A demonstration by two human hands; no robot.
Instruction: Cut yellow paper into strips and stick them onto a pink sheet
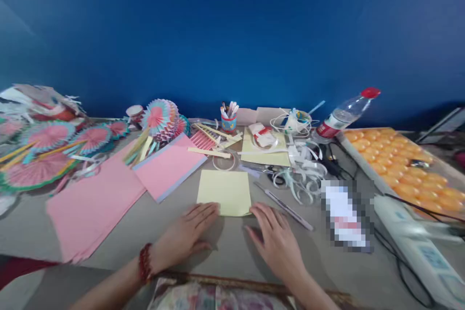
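Flat yellow paper point(224, 193) is being touched at its near corners by open hands point(196, 232), nothing being clenched; palms are being hidden.

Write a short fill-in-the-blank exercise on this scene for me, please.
The paper between the left hand and the right hand is pale ____.
The beaded bracelet is on the ____ wrist.
The wall is ____.
The paper stack at left is ____.

Missing words: yellow; left; blue; pink.
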